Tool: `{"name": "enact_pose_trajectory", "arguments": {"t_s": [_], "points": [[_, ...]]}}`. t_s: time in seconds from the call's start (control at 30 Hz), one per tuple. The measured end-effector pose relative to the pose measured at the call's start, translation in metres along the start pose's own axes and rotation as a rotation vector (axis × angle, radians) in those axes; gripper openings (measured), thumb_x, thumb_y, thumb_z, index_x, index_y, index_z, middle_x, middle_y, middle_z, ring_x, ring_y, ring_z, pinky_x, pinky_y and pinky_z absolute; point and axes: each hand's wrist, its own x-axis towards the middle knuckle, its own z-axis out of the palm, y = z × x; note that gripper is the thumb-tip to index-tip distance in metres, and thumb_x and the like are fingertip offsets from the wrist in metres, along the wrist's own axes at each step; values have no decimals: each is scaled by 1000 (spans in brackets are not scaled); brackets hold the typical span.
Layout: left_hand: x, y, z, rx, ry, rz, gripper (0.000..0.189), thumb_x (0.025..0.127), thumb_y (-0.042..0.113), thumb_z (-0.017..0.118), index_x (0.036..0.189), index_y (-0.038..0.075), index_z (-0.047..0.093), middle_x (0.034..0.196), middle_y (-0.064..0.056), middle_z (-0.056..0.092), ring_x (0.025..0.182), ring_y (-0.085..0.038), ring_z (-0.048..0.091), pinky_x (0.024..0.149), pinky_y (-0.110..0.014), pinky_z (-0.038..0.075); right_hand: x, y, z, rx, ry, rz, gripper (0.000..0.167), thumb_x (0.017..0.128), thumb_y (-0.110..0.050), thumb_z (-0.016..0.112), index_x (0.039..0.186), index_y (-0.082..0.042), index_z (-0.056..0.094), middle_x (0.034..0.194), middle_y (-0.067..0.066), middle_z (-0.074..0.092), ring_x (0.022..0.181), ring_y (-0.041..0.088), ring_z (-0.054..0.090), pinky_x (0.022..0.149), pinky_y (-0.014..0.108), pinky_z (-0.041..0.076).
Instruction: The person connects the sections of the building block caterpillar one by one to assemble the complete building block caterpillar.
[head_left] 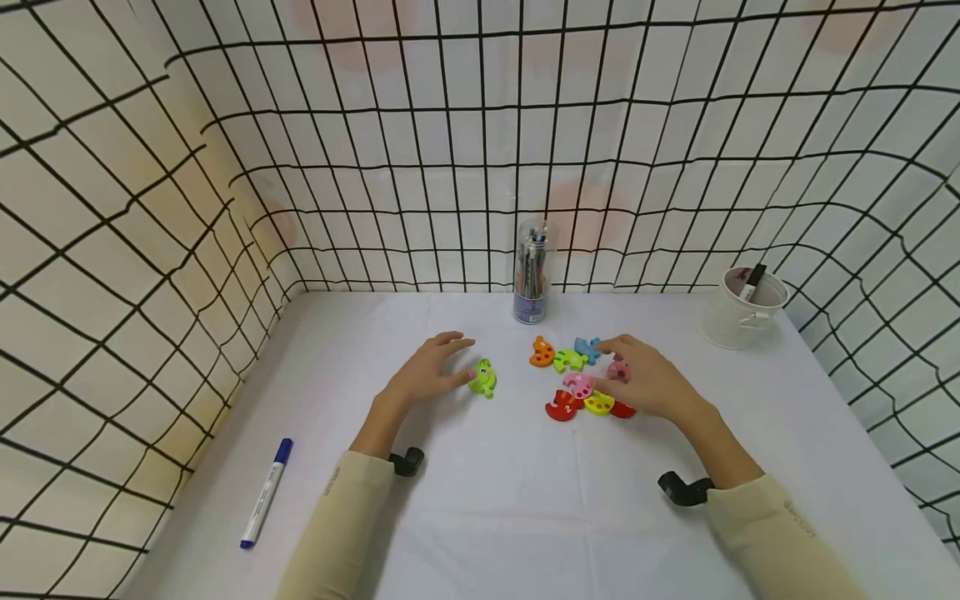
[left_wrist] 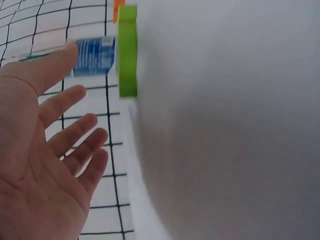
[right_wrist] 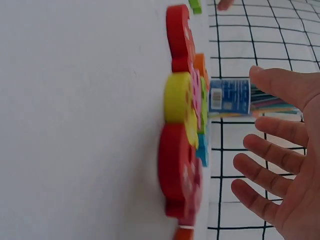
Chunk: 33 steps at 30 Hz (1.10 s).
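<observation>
A green animal-shaped piece [head_left: 483,379] with a painted eye lies on the white table, right beside the thumb of my left hand [head_left: 429,371]. The fingers of that hand are spread and hold nothing; the left wrist view shows the green piece [left_wrist: 127,52] just beyond the thumb. My right hand [head_left: 647,377] hovers with loose fingers over a cluster of small painted pieces: orange [head_left: 542,352], light green [head_left: 570,360], blue [head_left: 587,350], pink [head_left: 578,384], red [head_left: 561,406] and yellow [head_left: 599,403]. Part of the cluster is hidden behind this hand. In the right wrist view its palm is empty.
A clear cup of pens [head_left: 532,279] stands at the back of the table [head_left: 480,533]. At the back right sits a white bucket [head_left: 731,312] with a black-capped marker [head_left: 752,283] in it. A blue-capped marker [head_left: 266,496] lies at left. Black wire mesh [head_left: 480,108] surrounds the table.
</observation>
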Motion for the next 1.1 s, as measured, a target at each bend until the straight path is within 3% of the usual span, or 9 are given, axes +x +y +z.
{"name": "enact_pose_trajectory", "arguments": {"t_s": [0.23, 0.5, 0.67, 0.9, 1.1], "points": [[2, 0, 26, -59, -34, 75, 49, 102, 32, 63, 148, 16, 57, 155, -14, 51, 145, -37, 45, 120, -56, 36, -6, -11, 27, 66, -7, -34, 53, 86, -39, 80, 131, -14, 66, 114, 5, 67, 104, 25, 61, 83, 41, 60], [1, -2, 49, -180, 65, 94, 41, 100, 27, 67, 140, 15, 65, 147, -10, 59, 141, -33, 51, 119, -52, 39, -10, -23, 47, 50, -51, -19, 60, 83, -54, 80, 131, -19, 69, 140, 10, 63, 132, 35, 55, 104, 63, 50], [1, -4, 54, -219, 109, 80, 40, 99, 29, 70, 137, 17, 67, 145, -7, 60, 140, -30, 53, 118, -50, 40, -9, -26, 55, 29, -50, -16, 65, 80, -57, 80, 130, -16, 70, 139, 11, 61, 131, 35, 55, 104, 64, 50], [0, -5, 55, -221, 121, 83, 40, 97, 28, 72, 135, 16, 69, 144, -8, 62, 139, -30, 55, 117, -50, 41, -7, -28, 62, -30, -44, 14, 71, 80, -60, 80, 132, -12, 70, 135, 12, 60, 127, 33, 57, 100, 58, 55], [0, -6, 53, -218, 141, 51, 37, 96, 29, 73, 132, 19, 70, 141, -2, 66, 135, -26, 58, 115, -46, 44, -7, -33, 59, -1, -48, 27, 71, 82, -58, 79, 135, -12, 68, 142, 14, 57, 133, 36, 53, 103, 63, 51]]}}
